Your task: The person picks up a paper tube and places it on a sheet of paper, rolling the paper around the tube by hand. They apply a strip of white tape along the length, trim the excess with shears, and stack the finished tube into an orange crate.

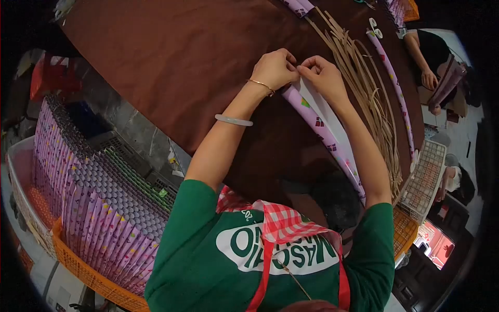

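Observation:
Both my hands meet over the brown cloth (156, 67) at the top end of a long purple patterned roll (317, 125). My left hand (275, 67) has its fingers pinched together near the roll's end, with a bracelet at the wrist. Close against it, my right hand (325, 78) pinches too, beside a white strip (327, 117) that runs along the roll. What lies between the fingertips is too small to make out. Right of my hands lies a bundle of thin brown strips (364, 88).
Another purple roll (392, 78) and white rings (375, 28) lie at the right. Many upright rolls (104, 218) fill an orange basket (93, 283) at lower left. Crates (423, 177) stand at right. Another person's arm (418, 57) is at upper right.

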